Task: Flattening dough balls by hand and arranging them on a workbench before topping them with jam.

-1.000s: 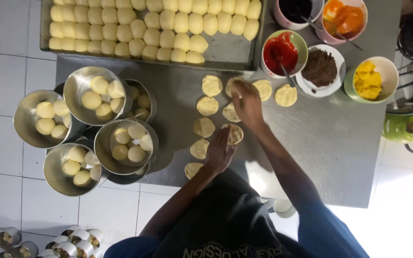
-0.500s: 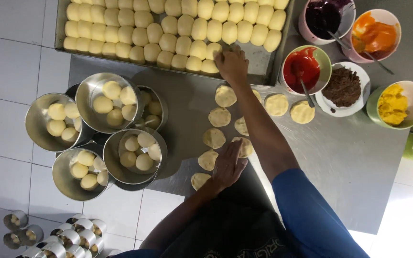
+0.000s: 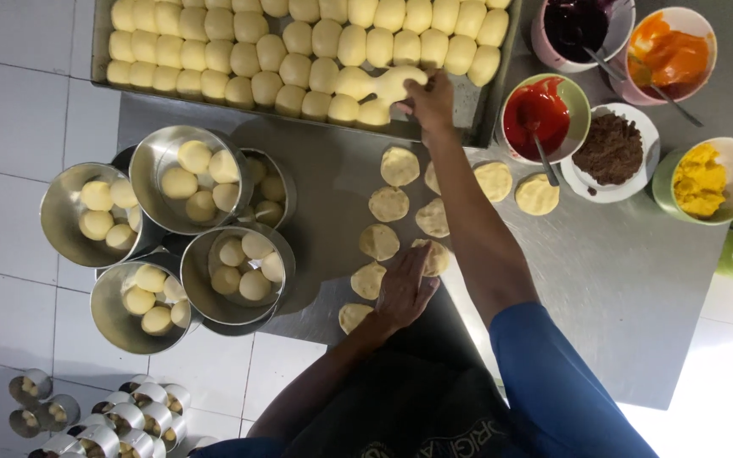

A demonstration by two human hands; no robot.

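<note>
No packages, labels, signs or screens are showing anywhere here; the only lettering is appearing on the person's dark apron (image 3: 434, 424), at the bottom edge.

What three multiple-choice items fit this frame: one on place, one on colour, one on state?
1. Where is the right hand?
A. at the metal baking tray of pale dough balls
B. in the yellow bowl
C. on the floor tiles

2. What colour is the filling in the green-rimmed bowl nearest the tray?
A. red
B. blue
C. white

3. How does the left hand lie?
A. flat on a flattened dough round
B. raised, holding a spoon
C. inside a steel tin

Key: 1 A, its grip is on a dough ball over the tray. 2 A, the bowl holds red filling. 3 A, the palm presses a round on the steel table.
</note>
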